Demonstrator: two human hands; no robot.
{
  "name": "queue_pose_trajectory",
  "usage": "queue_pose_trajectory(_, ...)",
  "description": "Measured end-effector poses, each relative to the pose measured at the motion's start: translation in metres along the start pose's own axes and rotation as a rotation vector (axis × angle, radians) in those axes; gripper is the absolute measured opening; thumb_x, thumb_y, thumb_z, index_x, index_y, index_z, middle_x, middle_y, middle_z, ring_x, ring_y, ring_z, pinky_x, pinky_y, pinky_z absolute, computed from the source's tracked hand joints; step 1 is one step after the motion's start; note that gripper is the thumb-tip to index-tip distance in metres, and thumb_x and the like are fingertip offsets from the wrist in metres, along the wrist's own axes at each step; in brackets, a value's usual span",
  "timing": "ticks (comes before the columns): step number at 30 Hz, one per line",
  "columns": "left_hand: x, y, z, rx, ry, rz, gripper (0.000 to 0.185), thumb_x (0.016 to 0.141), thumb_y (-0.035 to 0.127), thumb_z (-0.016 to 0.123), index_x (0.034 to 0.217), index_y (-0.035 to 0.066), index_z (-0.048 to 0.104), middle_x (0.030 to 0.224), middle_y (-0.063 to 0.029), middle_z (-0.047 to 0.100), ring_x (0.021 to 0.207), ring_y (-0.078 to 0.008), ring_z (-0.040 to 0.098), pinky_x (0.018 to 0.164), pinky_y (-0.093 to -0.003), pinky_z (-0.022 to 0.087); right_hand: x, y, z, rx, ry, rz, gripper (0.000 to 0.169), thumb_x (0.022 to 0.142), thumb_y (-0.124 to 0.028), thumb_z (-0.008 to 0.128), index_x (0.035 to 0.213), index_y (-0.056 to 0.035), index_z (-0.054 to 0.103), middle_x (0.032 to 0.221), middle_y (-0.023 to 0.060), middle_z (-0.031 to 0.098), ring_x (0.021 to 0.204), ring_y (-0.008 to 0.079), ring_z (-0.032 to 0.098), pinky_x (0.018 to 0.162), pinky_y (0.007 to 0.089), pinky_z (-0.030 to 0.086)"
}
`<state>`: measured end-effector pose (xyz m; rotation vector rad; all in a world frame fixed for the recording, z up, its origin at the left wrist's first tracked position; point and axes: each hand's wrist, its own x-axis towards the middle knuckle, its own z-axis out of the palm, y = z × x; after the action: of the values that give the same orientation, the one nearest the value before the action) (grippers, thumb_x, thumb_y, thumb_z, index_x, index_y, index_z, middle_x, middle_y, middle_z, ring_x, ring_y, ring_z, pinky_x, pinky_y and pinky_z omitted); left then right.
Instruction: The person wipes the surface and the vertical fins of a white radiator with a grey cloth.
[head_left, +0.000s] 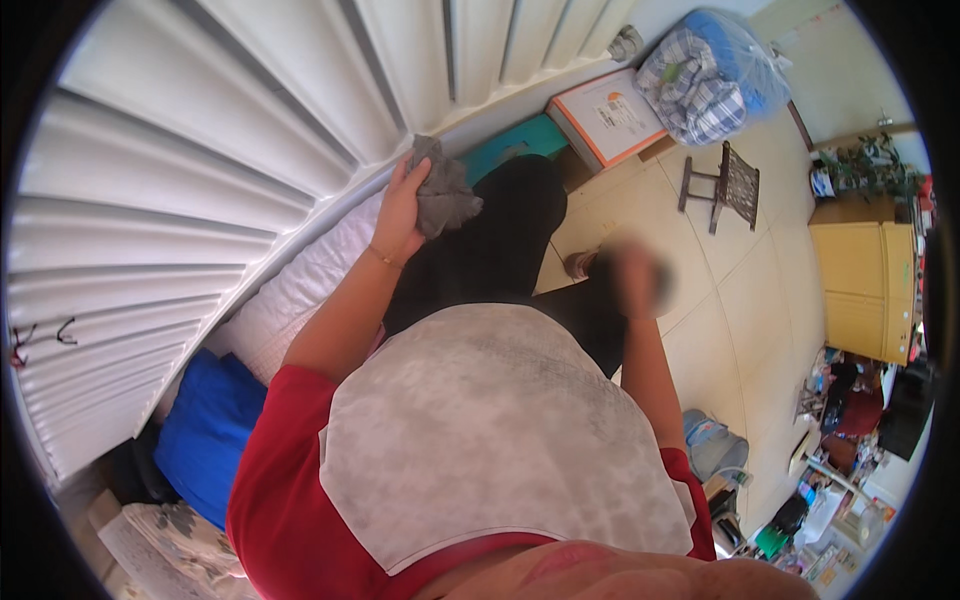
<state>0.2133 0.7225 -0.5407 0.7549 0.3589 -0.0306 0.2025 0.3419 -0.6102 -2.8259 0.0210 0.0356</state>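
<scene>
A crumpled grey cloth (446, 187) is gripped in my left hand (405, 199), beside the white ribbed panel and above my black-trousered left leg (517, 210). A thin bracelet circles my left wrist. My right hand (634, 277) is at my other knee, on the right. That spot is blurred, so its fingers and anything in them cannot be made out. A pale grey-white cloth bib (495, 420) covers my chest over a red shirt (292, 450).
The white ribbed panel (247, 135) runs along the left. Past my knees are a teal box (517, 146), an orange-edged carton (607, 116) and a bagged plaid bundle (694, 86). A small stool (727, 187), a yellow cabinet (862, 285) and a water jug (712, 446) stand right.
</scene>
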Motion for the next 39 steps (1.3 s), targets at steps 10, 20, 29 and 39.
queue_pose_trajectory(10,-0.004,0.019,0.012,-0.471,-0.392,-0.337,0.046,0.099,0.033,0.043,0.132,0.002,0.05,0.131,-0.0154,0.056,0.121,-0.0296,0.053,0.106,-0.0422,0.039,0.051,-0.201,-0.074,1.494,-0.908,0.316,0.05,0.096,-0.042,0.053,0.131,-0.007,0.053,0.126,0.0061,0.058,0.117,0.0185,0.053,0.103,0.0354,0.039)
queue_pose_trajectory(20,0.018,0.011,-0.001,-0.298,-0.227,-0.222,0.042,0.1,0.026,0.045,0.137,0.007,0.042,0.135,-0.0118,0.051,0.122,-0.0267,0.051,0.103,-0.0399,0.041,0.049,-0.186,-0.039,1.593,-0.384,0.36,0.028,0.094,-0.023,0.057,0.111,-0.0016,0.064,0.105,0.0057,0.067,0.096,0.0152,0.062,0.088,0.0288,0.047)
queue_pose_trajectory(29,-0.002,-0.009,0.033,-0.088,-0.476,-0.278,0.064,0.098,0.031,0.052,0.148,0.007,0.02,0.144,-0.0086,0.039,0.13,-0.022,0.041,0.108,-0.0377,0.034,0.061,-0.214,-0.077,1.791,-0.579,0.314,0.026,0.093,-0.023,0.058,0.107,-0.0012,0.063,0.103,0.0057,0.066,0.094,0.0134,0.062,0.082,0.0275,0.049)
queue_pose_trajectory(39,0.005,0.002,0.035,0.286,-0.432,-0.305,0.06,0.089,0.023,0.066,0.138,0.0,0.038,0.124,-0.0091,0.055,0.116,-0.0165,0.051,0.099,-0.0302,0.041,0.079,-0.198,-0.121,1.078,-0.802,-0.11,0.038,0.085,-0.014,0.067,0.12,-0.0014,0.056,0.11,0.0065,0.064,0.1,0.0121,0.059,0.088,0.0259,0.046)
